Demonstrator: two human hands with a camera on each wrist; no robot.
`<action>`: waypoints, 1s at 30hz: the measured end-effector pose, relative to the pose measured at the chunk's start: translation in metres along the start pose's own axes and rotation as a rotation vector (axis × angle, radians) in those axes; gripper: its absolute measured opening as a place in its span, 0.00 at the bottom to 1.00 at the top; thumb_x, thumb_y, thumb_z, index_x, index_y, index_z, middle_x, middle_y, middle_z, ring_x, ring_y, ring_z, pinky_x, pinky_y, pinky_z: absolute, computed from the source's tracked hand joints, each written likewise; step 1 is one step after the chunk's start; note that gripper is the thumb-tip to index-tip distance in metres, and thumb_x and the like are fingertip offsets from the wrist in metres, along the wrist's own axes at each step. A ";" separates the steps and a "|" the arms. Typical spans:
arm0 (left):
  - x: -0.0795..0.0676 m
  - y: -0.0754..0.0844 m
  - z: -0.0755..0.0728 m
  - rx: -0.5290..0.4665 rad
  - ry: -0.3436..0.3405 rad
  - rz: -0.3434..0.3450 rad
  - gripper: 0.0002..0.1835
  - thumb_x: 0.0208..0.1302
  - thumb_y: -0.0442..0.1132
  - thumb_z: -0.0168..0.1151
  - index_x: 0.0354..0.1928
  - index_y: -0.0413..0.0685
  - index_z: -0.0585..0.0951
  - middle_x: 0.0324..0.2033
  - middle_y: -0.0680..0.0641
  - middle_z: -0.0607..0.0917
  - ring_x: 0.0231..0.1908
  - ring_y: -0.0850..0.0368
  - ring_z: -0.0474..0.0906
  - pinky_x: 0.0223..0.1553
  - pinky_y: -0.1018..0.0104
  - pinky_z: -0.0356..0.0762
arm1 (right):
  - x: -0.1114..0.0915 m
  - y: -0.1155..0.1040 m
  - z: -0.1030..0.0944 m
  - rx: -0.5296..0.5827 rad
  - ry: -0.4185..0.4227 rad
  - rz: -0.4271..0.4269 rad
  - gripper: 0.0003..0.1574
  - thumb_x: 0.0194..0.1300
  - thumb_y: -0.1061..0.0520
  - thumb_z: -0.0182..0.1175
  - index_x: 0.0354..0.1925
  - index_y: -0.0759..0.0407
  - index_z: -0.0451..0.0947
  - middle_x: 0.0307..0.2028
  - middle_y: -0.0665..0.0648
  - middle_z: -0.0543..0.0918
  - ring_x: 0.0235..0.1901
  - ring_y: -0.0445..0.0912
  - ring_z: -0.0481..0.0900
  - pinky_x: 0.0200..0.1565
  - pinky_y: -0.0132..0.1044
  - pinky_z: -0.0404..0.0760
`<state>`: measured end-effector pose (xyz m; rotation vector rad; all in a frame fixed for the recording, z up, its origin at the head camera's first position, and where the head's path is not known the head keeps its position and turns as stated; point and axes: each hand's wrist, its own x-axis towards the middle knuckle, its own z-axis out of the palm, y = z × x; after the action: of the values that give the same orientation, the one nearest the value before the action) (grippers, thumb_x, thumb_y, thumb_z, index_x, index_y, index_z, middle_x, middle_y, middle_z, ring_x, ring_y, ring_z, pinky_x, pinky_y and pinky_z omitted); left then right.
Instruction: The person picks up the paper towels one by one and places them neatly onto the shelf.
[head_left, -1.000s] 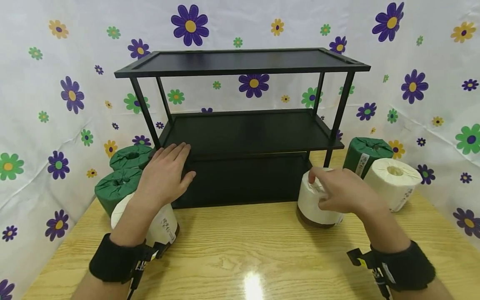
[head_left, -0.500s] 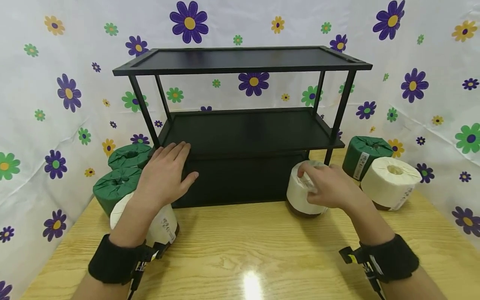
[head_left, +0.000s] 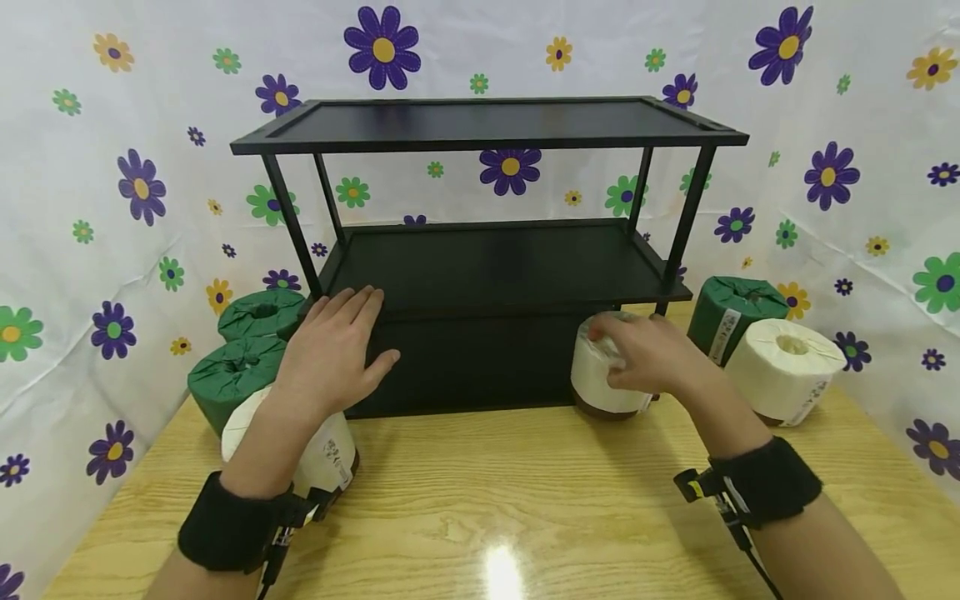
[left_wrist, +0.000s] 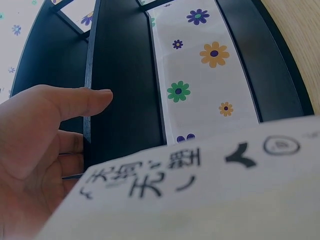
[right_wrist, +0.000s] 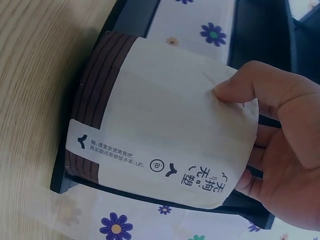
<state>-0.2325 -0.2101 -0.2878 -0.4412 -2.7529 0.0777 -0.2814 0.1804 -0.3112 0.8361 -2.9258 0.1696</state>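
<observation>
My right hand (head_left: pixel 648 354) grips the top of a cream paper-wrapped toilet roll (head_left: pixel 596 383) with a brown band round its base. The thumb pinches the wrapper's top edge in the right wrist view, where black print shows on the roll's label (right_wrist: pixel 165 165). This roll is upright at the right front of the black rack's bottom tier (head_left: pixel 480 367); whether it bears on the tier I cannot tell. My left hand (head_left: pixel 330 358) lies with straight fingers on the left front corner of the middle shelf (head_left: pixel 487 262). Below its wrist stands another cream roll (head_left: pixel 330 454), partly hidden.
Two green-wrapped rolls (head_left: pixel 236 375) stand left of the rack. On the right are a green roll (head_left: pixel 708 321) and a cream roll (head_left: pixel 783 367). The rack's top shelf (head_left: pixel 487 121) spans above. A flowered cloth (head_left: pixel 862 250) hangs behind the wooden table (head_left: pixel 465 500).
My right hand has carried the cream roll leftward and away from me, from beside the rack's right front to the bottom tier's front. My left hand has stayed in place.
</observation>
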 end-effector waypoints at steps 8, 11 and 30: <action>0.001 0.001 0.000 0.006 -0.011 -0.007 0.44 0.65 0.55 0.63 0.74 0.35 0.61 0.71 0.34 0.67 0.71 0.35 0.62 0.73 0.39 0.56 | 0.017 0.002 0.005 -0.004 -0.028 0.034 0.29 0.53 0.57 0.66 0.56 0.53 0.76 0.41 0.54 0.84 0.32 0.47 0.74 0.37 0.46 0.76; 0.000 0.001 0.000 0.003 -0.010 -0.008 0.44 0.65 0.55 0.64 0.74 0.35 0.61 0.71 0.34 0.67 0.72 0.35 0.62 0.73 0.39 0.56 | 0.023 0.003 0.007 0.024 -0.032 0.045 0.29 0.55 0.57 0.66 0.57 0.53 0.76 0.42 0.56 0.83 0.33 0.49 0.75 0.38 0.46 0.79; 0.000 0.002 0.001 0.010 -0.019 -0.014 0.45 0.65 0.55 0.64 0.74 0.35 0.61 0.72 0.33 0.66 0.72 0.35 0.60 0.73 0.39 0.55 | 0.049 0.015 0.032 0.087 0.105 -0.002 0.30 0.60 0.58 0.64 0.61 0.61 0.77 0.60 0.64 0.78 0.54 0.58 0.77 0.61 0.59 0.74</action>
<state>-0.2326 -0.2082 -0.2885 -0.4212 -2.7729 0.0925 -0.3326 0.1638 -0.3384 0.8159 -2.8375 0.3327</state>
